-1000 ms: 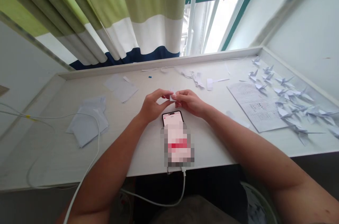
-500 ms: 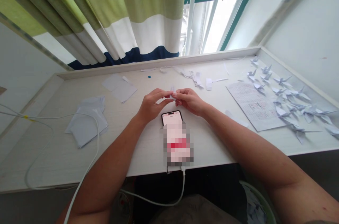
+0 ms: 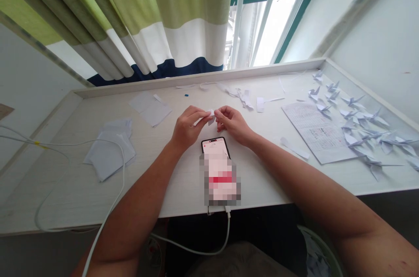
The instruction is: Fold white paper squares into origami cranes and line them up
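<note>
A small folded piece of white paper (image 3: 211, 118) is pinched between both hands above the middle of the desk. My left hand (image 3: 191, 126) grips its left side between thumb and fingers. From the right, my right hand (image 3: 233, 124) pinches the other side with thumb and forefinger, the remaining fingers curled. Fingertips hide part of the folds. Just below the hands lies a phone (image 3: 214, 148) with its screen lit, mostly blurred out, and a white cable (image 3: 228, 224) plugged into its lower end.
Several folded paper cranes (image 3: 360, 115) crowd the right side, beside a printed sheet (image 3: 314, 137). A stack of white paper (image 3: 111, 154) and loose sheets (image 3: 152, 111) lie left. Paper scraps (image 3: 244, 98) are near the back ledge. A bin with paper (image 3: 316, 251) stands below the desk.
The folded paper has turned in my fingers, and a flap now points down from it. My left fingers have shifted slightly. The whole view has moved a little.
</note>
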